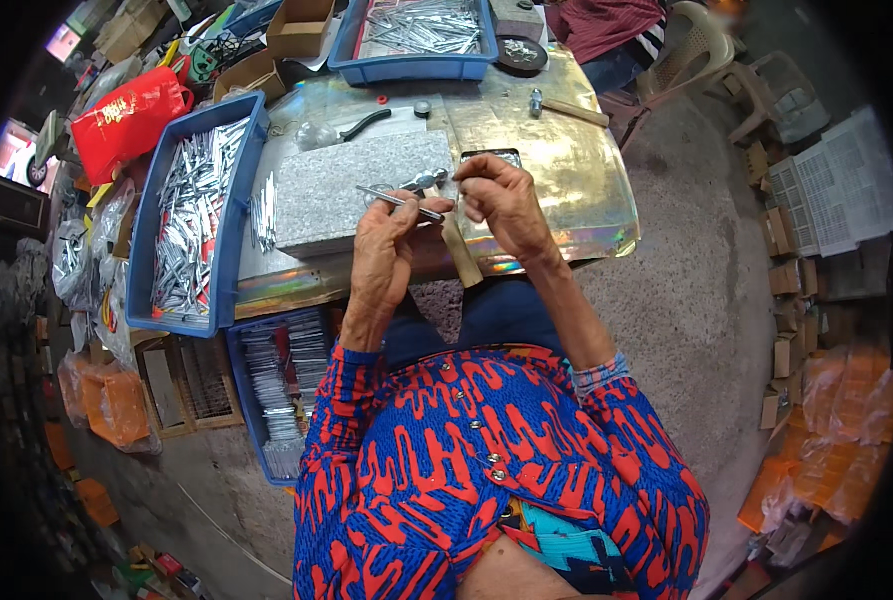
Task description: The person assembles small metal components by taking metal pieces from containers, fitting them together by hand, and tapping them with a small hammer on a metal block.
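Observation:
My left hand grips a slim silvery metal rod with a darker end, held slantwise over the front of a grey stone block. Close to the rod's dark end, my right hand has its fingertips pinched together; whatever they hold is too small to make out. Between the hands lies a hammer, its head on the block and its pale wooden handle pointing toward me. Several similar metal rods rest left of the block. A small dark-rimmed tray sits just behind my right hand.
Blue trays full of metal pieces stand at the left and back; another blue bin is below. Pliers lie behind the block. Another hammer lies at the back right. A red bag and plastic chairs surround the table.

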Available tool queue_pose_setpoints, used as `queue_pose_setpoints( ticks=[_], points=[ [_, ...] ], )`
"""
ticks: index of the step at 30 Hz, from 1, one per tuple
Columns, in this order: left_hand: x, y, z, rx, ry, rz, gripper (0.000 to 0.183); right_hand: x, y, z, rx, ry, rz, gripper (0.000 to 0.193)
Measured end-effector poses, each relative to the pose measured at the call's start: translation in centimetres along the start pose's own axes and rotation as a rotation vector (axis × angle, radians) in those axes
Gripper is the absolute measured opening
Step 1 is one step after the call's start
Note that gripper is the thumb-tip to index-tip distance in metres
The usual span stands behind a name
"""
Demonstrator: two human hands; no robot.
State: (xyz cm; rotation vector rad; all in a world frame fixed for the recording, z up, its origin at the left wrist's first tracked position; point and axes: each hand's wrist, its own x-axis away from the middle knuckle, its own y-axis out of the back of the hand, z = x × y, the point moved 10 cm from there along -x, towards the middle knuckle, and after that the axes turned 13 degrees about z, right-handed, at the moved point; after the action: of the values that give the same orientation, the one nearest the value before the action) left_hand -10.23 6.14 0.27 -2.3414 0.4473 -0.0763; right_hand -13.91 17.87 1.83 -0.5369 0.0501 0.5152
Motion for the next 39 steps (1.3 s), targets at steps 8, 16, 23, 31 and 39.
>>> queue_pose_setpoints(
  ticks=[8, 16, 23, 31, 39],
  points=[
    [1.9, 3.1, 0.1, 0.162, 0.019, -0.179, 0.012, 1.3, -4.6, -0.6, 0.033, 0.010, 0.062, 0.012],
    [2.6, 2.9, 1.3, 0.323, 0.056, -0.174, 0.012, 1.5, -6.1, -0.6, 0.074, -0.019, 0.049, 0.013],
    [2.7, 3.2, 1.2, 0.314, 0.040, -0.162, 0.013, 1.3, -6.2, -0.6, 0.124, -0.016, 0.041, 0.014],
    [2.6, 2.6, -0.1, 0.159, -0.016, -0.170, 0.016, 1.3, -6.3, -0.2, 0.238, -0.064, 0.042, 0.014],
    [3.1, 2.3, -2.7, -0.205, -0.172, -0.208, 0.014, 2.1, -7.3, 1.3, 0.740, 0.197, 0.021, 0.019]
  ],
)
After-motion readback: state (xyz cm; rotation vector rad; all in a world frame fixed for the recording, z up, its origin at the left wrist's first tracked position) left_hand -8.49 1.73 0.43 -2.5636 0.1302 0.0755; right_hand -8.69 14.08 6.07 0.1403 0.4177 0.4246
